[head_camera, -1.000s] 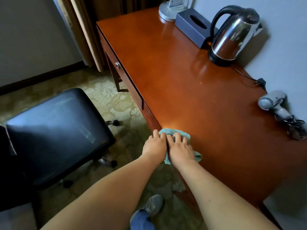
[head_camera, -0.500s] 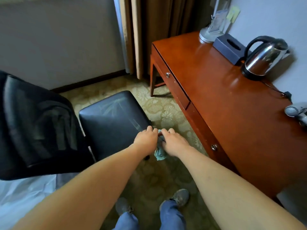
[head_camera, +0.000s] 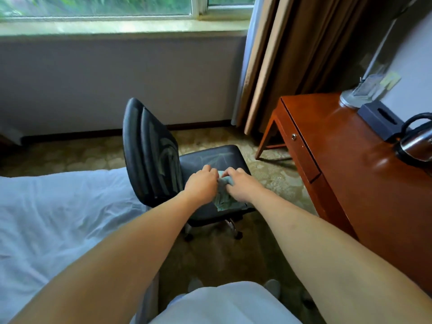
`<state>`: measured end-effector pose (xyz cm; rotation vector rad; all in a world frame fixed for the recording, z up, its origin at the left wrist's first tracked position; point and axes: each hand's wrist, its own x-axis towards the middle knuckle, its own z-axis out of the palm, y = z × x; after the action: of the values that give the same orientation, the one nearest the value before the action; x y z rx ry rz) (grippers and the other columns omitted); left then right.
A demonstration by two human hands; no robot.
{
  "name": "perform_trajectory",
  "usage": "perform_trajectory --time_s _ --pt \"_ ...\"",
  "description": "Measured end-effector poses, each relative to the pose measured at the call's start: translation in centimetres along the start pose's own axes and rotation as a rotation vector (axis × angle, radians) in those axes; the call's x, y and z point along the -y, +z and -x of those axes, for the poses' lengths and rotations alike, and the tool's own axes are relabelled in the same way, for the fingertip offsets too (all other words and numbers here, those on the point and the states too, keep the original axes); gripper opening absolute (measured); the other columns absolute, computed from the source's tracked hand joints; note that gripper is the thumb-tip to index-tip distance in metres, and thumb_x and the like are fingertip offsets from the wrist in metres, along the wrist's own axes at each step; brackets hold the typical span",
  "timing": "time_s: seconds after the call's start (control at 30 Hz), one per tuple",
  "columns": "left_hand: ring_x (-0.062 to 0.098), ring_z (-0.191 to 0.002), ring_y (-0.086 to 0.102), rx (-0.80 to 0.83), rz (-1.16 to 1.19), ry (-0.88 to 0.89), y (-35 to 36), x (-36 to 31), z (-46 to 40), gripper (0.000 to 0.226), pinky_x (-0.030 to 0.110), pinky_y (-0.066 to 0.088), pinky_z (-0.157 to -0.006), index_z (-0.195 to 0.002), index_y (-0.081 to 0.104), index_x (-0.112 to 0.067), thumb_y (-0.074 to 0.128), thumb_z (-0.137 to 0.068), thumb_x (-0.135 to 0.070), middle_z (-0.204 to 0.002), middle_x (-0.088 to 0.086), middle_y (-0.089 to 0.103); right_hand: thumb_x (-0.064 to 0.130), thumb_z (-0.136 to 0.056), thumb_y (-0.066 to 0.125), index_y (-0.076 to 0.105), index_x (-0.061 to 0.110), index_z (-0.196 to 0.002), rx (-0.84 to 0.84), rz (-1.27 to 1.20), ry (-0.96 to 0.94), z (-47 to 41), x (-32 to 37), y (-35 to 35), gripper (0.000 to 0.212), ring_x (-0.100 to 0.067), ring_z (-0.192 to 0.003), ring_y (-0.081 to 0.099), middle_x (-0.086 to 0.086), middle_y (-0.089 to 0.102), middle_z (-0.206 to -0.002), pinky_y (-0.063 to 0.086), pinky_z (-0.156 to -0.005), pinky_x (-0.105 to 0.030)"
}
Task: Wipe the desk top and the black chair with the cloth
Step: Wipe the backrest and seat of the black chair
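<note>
Both hands over the seat of the black chair (head_camera: 210,160), close together. Left hand (head_camera: 202,183) curled, knuckles up, gripping the left part of the teal cloth (head_camera: 223,197); right hand (head_camera: 240,184) likewise curled, pinching the cloth's upper bunch between fingers and thumb. Cloth bunched between the two hands, its lower end hanging down onto the front of the seat. Chair backrest upright to the left of the hands, pale streaks on backrest and seat. Wooden worktop (head_camera: 339,148) to the right, well apart from the cloth, glossy, with a drawer knob on its front. On its far end: a dark tissue box (head_camera: 378,118), beside it a kettle (head_camera: 416,141) cut off by the frame edge. White bed (head_camera: 58,218) to the left, just beside the chair. Brown curtain (head_camera: 292,54) behind the worktop, window (head_camera: 105,8) above.
</note>
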<state>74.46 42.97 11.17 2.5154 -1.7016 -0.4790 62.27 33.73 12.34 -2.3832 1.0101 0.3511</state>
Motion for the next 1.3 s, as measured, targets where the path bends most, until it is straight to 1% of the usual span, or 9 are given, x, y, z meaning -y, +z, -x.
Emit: perform_trajectory --time_s 0.1,0.23,0.57,0.7,0.77,0.9,0.97,1.13,1.3 --pt "0.031 -0.094 0.061 -0.021 -0.008 -0.020 -0.4 2.0 0.9 0.021 0.037 0.041 -0.073 -0.120 0.053 -0.011 0.050 -0.102 -0.021 -0.118 0.010 0.051 0.032 -0.097 0.053 0.047 0.032 -0.133 -0.007 0.012 -0.031 -0.4 2.0 0.3 0.036 -0.028 -0.100 0.060 -0.005 0.047 -0.124 0.054 -0.089 -0.048" --pt "0.031 -0.095 0.061 -0.027 -0.013 -0.057 -0.8 3.0 1.2 0.021 0.037 0.043 -0.075 -0.119 0.053 -0.010 0.050 -0.103 -0.022 -0.119 0.011 0.051 0.034 -0.097 0.052 0.046 0.033 -0.131 0.006 0.023 -0.068 -1.2 2.8 0.3 0.034 -0.026 -0.095 0.060 -0.005 0.048 -0.124 0.055 -0.086 -0.047" --pt "0.030 -0.098 0.061 -0.120 -0.043 -0.213 -3.3 3.3 -0.8 0.020 0.037 0.041 -0.077 -0.119 0.053 -0.010 0.048 -0.103 -0.021 -0.118 0.009 0.053 0.028 -0.098 0.050 0.048 0.032 -0.131 -0.017 -0.102 -0.193 -5.1 3.5 -2.3 0.033 -0.027 -0.104 0.059 -0.005 0.057 -0.127 0.046 -0.079 -0.037" --pt "0.028 -0.097 0.061 -0.189 -0.053 -0.291 -5.1 3.7 -1.2 0.021 0.035 0.042 -0.073 -0.121 0.053 -0.013 0.046 -0.104 -0.024 -0.117 0.007 0.054 0.029 -0.098 0.051 0.049 0.033 -0.132 -0.020 -0.190 -0.250 -6.8 4.5 -3.2 0.034 -0.023 -0.102 0.059 -0.002 0.058 -0.125 0.052 -0.082 -0.038" --pt "0.028 -0.099 0.061 -0.213 -0.040 -0.333 -5.7 3.9 -1.1 0.022 0.036 0.044 -0.075 -0.122 0.053 -0.014 0.046 -0.104 -0.025 -0.117 0.006 0.054 0.028 -0.097 0.052 0.051 0.033 -0.129 -0.003 -0.221 -0.289 -7.5 5.0 -3.6 0.033 -0.021 -0.100 0.058 -0.002 0.059 -0.124 0.050 -0.080 -0.036" --pt "0.026 -0.101 0.061 -0.250 0.000 -0.389 -6.1 4.5 -0.7 0.026 0.043 0.051 -0.087 -0.126 0.055 -0.018 0.046 -0.104 -0.029 -0.119 0.004 0.056 0.028 -0.096 0.054 0.051 0.038 -0.121 0.032 -0.270 -0.331 -8.2 6.0 -3.9 0.027 -0.018 -0.094 0.061 0.003 0.061 -0.113 0.059 -0.082 -0.043" --pt "0.024 -0.101 0.062 -0.271 0.026 -0.412 -6.3 5.0 -0.5 0.027 0.043 0.052 -0.088 -0.127 0.056 -0.021 0.047 -0.104 -0.031 -0.120 0.001 0.057 0.028 -0.097 0.054 0.051 0.038 -0.121 0.046 -0.280 -0.339 -8.4 6.5 -3.9 0.026 -0.016 -0.090 0.061 0.004 0.061 -0.110 0.059 -0.076 -0.039" --pt "0.020 -0.101 0.061 -0.308 0.064 -0.452 -7.1 7.6 0.1 0.025 0.041 0.055 -0.087 -0.125 0.059 -0.025 0.052 -0.103 -0.035 -0.119 -0.003 0.061 0.026 -0.096 0.053 0.052 0.035 -0.119 0.071 -0.301 -0.369 -9.5 8.9 -3.8 0.024 -0.017 -0.086 0.061 0.003 0.062 -0.105 0.046 -0.060 -0.030" --pt "0.017 -0.104 0.059 -0.358 0.158 -0.453 -8.4 11.4 0.1 0.026 0.039 0.055 -0.087 -0.124 0.060 -0.024 0.056 -0.101 -0.035 -0.120 -0.004 0.061 0.026 -0.096 0.055 0.054 0.033 -0.121 0.061 -0.369 -0.346 -11.2 12.2 -3.4 0.025 -0.016 -0.091 0.062 0.003 0.062 -0.109 0.058 -0.074 -0.036"
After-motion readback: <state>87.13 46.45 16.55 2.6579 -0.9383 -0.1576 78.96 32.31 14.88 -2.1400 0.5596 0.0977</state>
